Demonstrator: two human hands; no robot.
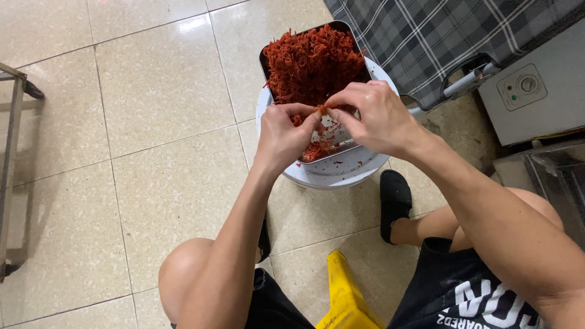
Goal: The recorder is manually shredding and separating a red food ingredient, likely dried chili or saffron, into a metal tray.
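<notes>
Both hands meet just right of the frame's centre: the left hand (285,135) and right hand (372,114) each pinch one small clump of red shredded meat (321,110) between fingertips, apparently teasing it apart. It hangs over the near end of a steel tray (346,145) heaped with red shreds (312,61), resting on a white bucket (341,173). Pulling cleanly seems to call for a gentle outward tug, low over the tray.

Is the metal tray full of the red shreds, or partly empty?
Partly empty: red shreds fill the far end; the metal tray shows bare near the hands.
</notes>
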